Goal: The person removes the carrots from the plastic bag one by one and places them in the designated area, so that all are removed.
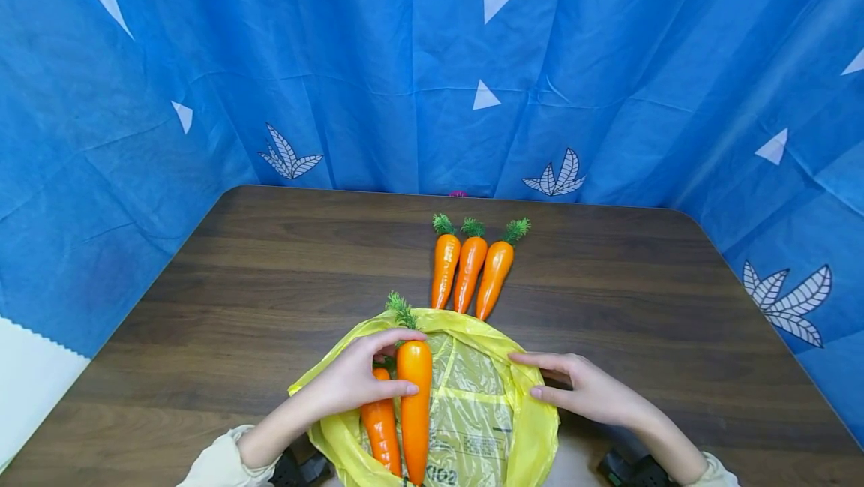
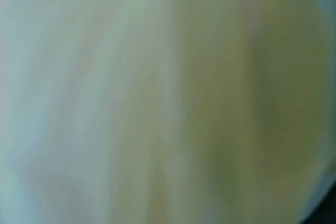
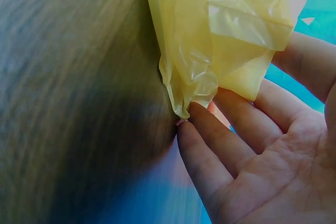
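where a pale sleeve (image 1: 226, 461) enters at the near left, the left hand (image 1: 358, 371) reaches over the opening of a yellow plastic bag (image 1: 538, 427) and holds an orange carrot (image 1: 414, 404), forefinger laid across its crown and thumb against its side. that carrot lies lengthwise over the bag's mouth, thin end toward the person, its green tuft up by the far rim. just to its left, partly behind the hand, a second carrot (image 1: 382, 423) sits within the bag. the left wrist view is a blur of pale yellow, so the grip cannot be read there.

on the other side, the right hand (image 1: 580, 389) touches the bag's right rim, its fingers nearly straight, with thumb and forefinger apart. the right wrist view shows the crinkled yellow film hiding some of its fingertips. a black device (image 1: 631, 464) sits by the right wrist, and another (image 1: 304, 468) by the left.

beyond the bag's far rim, three more carrots lie side by side on the dark wood-grain counter (image 1: 641, 284), leafy ends away from the person: one on the left (image 1: 445, 269), one in the middle (image 1: 470, 269) and one on the right (image 1: 496, 273). past the counter's far edge hangs a blue curtain (image 1: 405, 59) with white triangles and leaf prints.
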Action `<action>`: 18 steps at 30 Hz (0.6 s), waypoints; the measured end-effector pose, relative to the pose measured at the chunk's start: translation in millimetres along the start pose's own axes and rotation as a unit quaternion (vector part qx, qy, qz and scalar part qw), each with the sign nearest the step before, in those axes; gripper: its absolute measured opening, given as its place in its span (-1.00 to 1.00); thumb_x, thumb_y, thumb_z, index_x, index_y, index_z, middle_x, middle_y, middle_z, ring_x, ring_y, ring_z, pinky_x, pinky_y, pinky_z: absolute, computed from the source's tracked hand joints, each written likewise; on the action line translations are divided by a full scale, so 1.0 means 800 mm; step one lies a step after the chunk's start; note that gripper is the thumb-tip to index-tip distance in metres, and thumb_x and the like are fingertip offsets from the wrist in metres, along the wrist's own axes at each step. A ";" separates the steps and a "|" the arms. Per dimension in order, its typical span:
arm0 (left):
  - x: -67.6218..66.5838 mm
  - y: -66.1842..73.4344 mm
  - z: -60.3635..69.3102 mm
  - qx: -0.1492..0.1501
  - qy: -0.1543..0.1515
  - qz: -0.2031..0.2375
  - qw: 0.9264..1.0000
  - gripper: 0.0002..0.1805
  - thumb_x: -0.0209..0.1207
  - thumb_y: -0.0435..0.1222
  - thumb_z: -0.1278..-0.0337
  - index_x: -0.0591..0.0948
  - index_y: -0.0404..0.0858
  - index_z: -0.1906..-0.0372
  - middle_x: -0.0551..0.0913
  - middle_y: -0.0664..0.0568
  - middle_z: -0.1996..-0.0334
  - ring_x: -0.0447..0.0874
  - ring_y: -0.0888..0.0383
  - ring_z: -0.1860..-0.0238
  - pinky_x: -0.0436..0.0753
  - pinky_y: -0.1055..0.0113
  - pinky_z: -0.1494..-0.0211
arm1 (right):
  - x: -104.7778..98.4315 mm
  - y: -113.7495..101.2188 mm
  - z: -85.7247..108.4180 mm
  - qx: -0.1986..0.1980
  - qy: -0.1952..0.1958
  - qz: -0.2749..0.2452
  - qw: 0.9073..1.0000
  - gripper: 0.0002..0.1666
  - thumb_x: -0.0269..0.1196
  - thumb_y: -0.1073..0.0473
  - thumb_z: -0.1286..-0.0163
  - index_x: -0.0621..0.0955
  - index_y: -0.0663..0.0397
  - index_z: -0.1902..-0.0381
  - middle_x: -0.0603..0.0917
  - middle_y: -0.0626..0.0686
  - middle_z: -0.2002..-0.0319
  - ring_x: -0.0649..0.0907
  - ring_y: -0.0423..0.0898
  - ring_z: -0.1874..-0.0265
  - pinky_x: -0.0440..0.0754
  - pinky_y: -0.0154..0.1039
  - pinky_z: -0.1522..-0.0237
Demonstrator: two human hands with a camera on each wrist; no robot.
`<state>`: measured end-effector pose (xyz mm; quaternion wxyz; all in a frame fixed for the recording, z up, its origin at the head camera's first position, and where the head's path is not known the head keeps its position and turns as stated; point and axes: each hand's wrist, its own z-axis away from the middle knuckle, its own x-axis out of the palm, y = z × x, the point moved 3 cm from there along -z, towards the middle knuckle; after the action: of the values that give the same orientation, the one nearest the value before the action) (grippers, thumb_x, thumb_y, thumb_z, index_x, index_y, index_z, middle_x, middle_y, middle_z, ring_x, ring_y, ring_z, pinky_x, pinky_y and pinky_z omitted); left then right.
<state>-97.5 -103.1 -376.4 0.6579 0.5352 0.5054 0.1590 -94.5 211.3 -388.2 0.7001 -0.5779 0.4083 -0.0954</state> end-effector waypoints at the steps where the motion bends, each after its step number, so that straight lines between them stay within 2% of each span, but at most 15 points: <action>1: -0.001 0.001 -0.001 0.003 0.003 0.002 1.000 -0.38 0.39 -0.12 0.06 0.51 -0.14 -0.17 0.57 0.13 0.03 0.52 0.18 0.20 0.53 0.26 0.11 | 0.000 0.000 0.000 0.001 0.000 0.000 1.000 -0.44 0.13 0.21 -0.41 0.35 0.28 -0.31 0.38 0.22 -0.25 0.36 -0.20 -0.21 0.43 -0.35 -0.10; 10: -0.014 0.009 -0.010 0.039 0.027 -0.002 0.999 -0.40 0.40 -0.18 0.07 0.52 -0.16 -0.17 0.57 0.11 0.00 0.52 0.15 0.18 0.54 0.20 0.14 | 0.001 0.001 0.000 0.014 -0.004 0.005 1.000 -0.43 0.13 0.17 -0.41 0.34 0.25 -0.32 0.38 0.18 -0.26 0.35 -0.21 -0.22 0.40 -0.37 -0.11; 18: -0.027 0.012 -0.017 0.038 0.033 -0.001 0.999 -0.38 0.40 -0.19 0.06 0.50 -0.14 -0.19 0.57 0.13 -0.03 0.51 0.08 0.10 0.56 0.11 0.11 | 0.000 -0.004 -0.001 -0.003 -0.008 -0.014 1.000 -0.45 0.10 0.23 -0.42 0.32 0.28 -0.32 0.35 0.27 -0.26 0.35 -0.19 -0.22 0.43 -0.35 -0.10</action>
<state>-115.3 -108.1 -356.0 0.6204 0.5537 0.5329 0.1568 -93.5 209.7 -385.4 0.7003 -0.5865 0.3948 -0.0988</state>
